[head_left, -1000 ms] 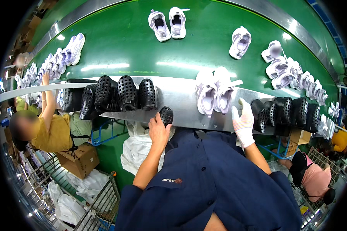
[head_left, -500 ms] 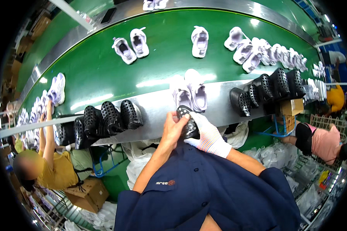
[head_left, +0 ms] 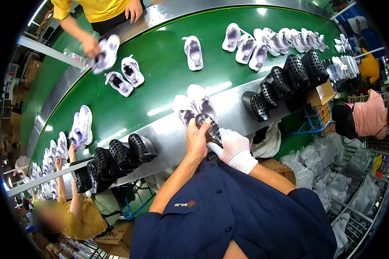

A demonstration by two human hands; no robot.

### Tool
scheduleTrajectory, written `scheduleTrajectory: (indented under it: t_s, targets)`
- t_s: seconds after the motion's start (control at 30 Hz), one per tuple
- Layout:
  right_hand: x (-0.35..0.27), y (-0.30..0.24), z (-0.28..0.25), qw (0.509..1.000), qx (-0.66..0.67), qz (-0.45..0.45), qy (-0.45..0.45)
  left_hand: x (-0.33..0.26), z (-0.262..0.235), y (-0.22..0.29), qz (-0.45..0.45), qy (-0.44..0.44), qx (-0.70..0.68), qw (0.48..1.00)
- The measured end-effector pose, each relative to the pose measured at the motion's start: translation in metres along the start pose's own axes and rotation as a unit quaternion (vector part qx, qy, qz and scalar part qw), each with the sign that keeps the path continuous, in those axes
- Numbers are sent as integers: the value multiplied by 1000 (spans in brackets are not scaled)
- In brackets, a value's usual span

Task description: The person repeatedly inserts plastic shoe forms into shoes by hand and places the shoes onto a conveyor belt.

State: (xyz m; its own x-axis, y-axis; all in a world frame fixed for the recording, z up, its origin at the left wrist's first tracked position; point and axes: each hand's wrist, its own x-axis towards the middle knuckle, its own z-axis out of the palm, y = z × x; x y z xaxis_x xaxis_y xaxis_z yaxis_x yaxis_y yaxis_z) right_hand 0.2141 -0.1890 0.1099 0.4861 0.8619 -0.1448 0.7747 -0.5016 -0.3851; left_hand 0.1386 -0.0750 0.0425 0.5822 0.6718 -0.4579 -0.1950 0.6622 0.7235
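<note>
My bare left hand (head_left: 197,140) grips a black perforated shoe last (head_left: 212,131), thumb pressed on its upper face. My right hand (head_left: 234,151), in a white glove with coloured stripes, closes around the other side of the last near its lower end. Some of its fingers are hidden. Just beyond the last, two white-and-lilac sneakers, a left one (head_left: 184,108) and a right one (head_left: 201,100), sit side by side with their openings toward me. The last's top end overlaps the near edge of these sneakers in view.
Black perforated lasts stand along the metal ledge (head_left: 168,151), a left group (head_left: 119,153) and a right group (head_left: 285,82). More sneakers (head_left: 194,52) rest on the green belt (head_left: 160,64). Across it, a person's hand (head_left: 90,46) holds sneakers; another person (head_left: 78,216) works at left.
My view has turned, and the sneakers on the belt appear farther left. A person in yellow has come into view across the belt with sneakers. Both my hands still hold the last, now tilted differently.
</note>
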Motion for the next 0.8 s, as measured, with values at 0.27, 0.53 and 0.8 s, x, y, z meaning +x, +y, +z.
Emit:
scheduleTrajectory:
  t_s: [0.27, 0.53, 0.8]
  targets:
    - [28, 42, -7, 980, 90, 135, -111, 39, 26, 39, 350, 80, 649, 671]
    - [92, 49, -7, 974, -4, 119, -190, 138, 23, 35, 158, -185, 803, 544]
    - [93, 45, -11, 978, -28, 98, -183, 152, 18, 26, 278, -266, 775, 502]
